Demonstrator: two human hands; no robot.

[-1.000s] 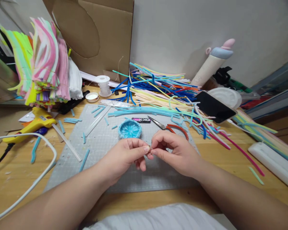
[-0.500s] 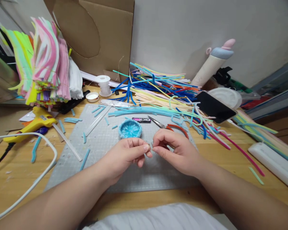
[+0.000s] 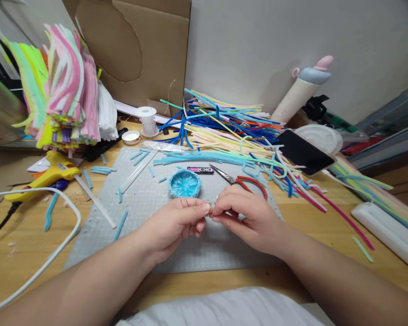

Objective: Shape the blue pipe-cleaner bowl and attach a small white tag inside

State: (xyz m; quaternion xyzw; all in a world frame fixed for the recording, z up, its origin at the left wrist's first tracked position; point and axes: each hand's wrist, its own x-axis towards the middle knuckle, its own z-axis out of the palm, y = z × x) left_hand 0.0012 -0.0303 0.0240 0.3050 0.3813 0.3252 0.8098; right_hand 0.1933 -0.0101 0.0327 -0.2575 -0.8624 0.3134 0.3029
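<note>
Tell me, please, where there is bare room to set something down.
Bare wood lies between the right forearm and long crimson stem; bare grey mat, between the left hand, right hand and the mat's front edge. Crowding is at the back, with piled fuzzy stems and the phone, and left, around the glue gun.

Small thin piece (image 3: pixel 208 216), one — pale, mostly hidden, exact form too small to tell — pinched where the fingertips of left hand (image 3: pixel 183 218) and right hand (image 3: pixel 248 218) meet.
</note>
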